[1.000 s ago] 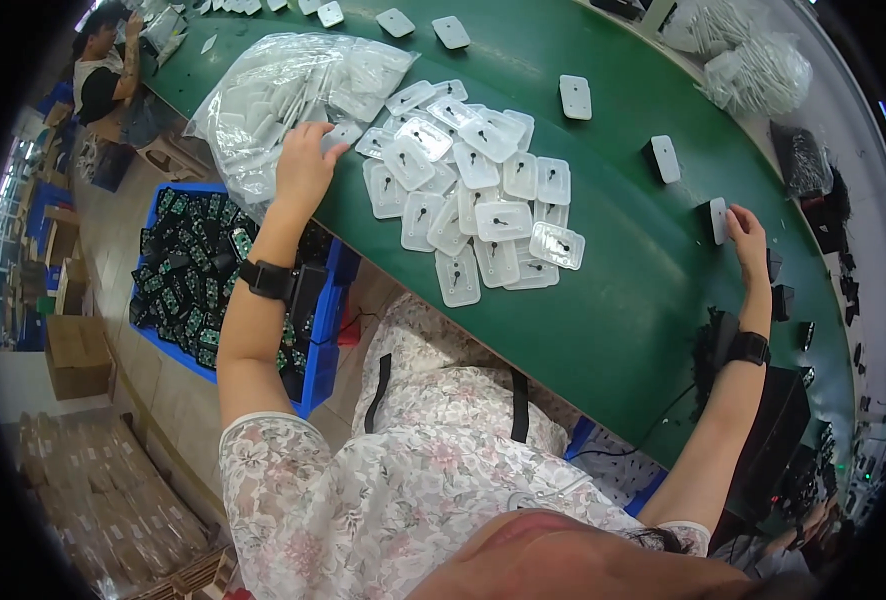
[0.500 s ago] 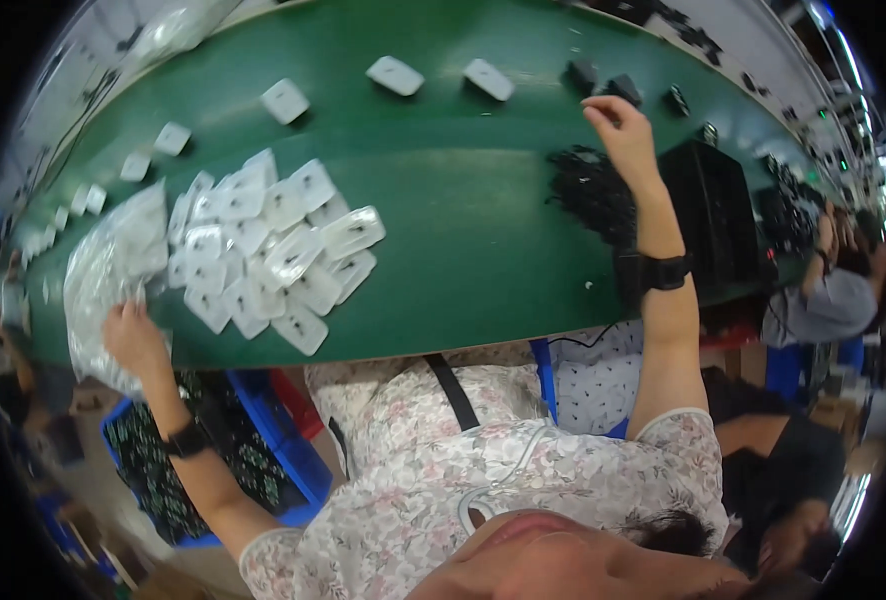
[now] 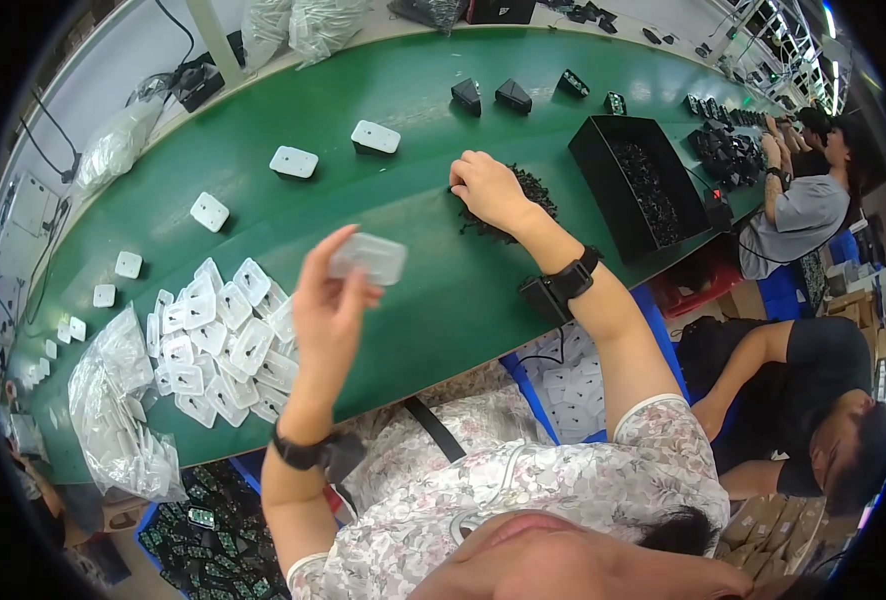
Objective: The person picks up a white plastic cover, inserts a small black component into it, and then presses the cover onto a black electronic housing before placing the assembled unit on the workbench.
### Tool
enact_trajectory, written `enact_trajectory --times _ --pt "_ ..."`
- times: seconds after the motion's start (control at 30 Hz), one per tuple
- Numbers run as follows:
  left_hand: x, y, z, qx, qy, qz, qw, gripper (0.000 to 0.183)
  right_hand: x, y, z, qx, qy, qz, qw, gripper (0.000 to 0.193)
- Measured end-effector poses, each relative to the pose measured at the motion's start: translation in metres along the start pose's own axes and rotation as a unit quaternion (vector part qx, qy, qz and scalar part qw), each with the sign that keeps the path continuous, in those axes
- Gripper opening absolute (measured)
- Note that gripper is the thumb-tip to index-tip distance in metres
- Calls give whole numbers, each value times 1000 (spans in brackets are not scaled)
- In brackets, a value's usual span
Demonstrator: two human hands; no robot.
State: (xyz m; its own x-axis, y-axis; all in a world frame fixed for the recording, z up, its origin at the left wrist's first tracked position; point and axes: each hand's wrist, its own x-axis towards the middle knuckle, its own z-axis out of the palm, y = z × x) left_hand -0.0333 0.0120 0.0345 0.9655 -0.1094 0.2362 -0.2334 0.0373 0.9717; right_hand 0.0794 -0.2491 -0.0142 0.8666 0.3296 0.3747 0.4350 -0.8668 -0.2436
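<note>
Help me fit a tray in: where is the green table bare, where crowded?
Bare: the near stretch of green table between left hand and black box; also the strip between white plastic pieces and white-topped blocks. Crowded: the left end, around the plastic bag, and the dark pile by the right hand.

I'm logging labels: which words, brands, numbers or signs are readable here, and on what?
None can be read.
White lid in left hand: no legible text.
Dark box, top edge: any mark is too small.
Brown packs, lower right: any print is too blurred.
</note>
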Motion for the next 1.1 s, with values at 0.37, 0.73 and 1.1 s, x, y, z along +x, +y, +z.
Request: enact_trajectory --times 0.37,0.73,1.1 --pt "37 -54 26 -67 29 -64 995 18 -3 -16 -20 32 79 38 996 9" --pt "31 -49 25 143 98 72 982 20 -4 -109 -14 491 5 47 870 9" --pt "29 -37 27 -10 56 -57 997 6 -11 -99 -18 528 -40 69 845 10"
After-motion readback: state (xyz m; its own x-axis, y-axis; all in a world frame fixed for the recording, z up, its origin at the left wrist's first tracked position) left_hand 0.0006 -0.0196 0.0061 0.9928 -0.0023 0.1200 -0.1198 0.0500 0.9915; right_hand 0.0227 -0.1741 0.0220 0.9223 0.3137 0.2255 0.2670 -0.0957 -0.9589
